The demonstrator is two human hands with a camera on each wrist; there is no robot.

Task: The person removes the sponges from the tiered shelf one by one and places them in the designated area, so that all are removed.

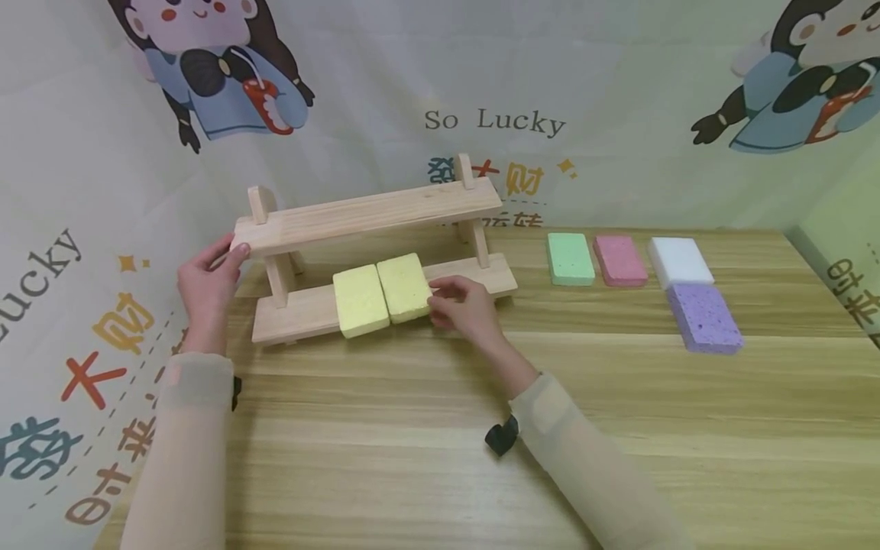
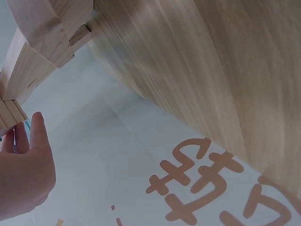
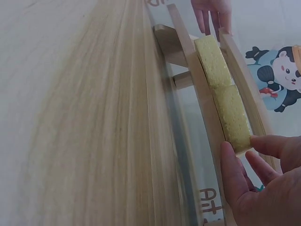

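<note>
A two-tier wooden shelf (image 1: 371, 214) stands at the back left of the table. Its upper board's left end is gripped by my left hand (image 1: 209, 286), thumb in front. Two yellow sponges lie side by side on the lower board, a left one (image 1: 360, 302) and a right one (image 1: 404, 286), overhanging its front edge. My right hand (image 1: 467, 309) holds the right sponge by its right end between thumb and finger. In the right wrist view, the sponges' edges (image 3: 233, 113) meet end to end, with fingers at the nearer one.
To the right of the shelf lie a green sponge (image 1: 571, 260), a pink sponge (image 1: 620, 260), a white sponge (image 1: 681, 261) and a purple sponge (image 1: 704, 317). The purple one touches the white one. A printed cloth (image 1: 605, 92) hangs behind the wooden table (image 1: 385, 443).
</note>
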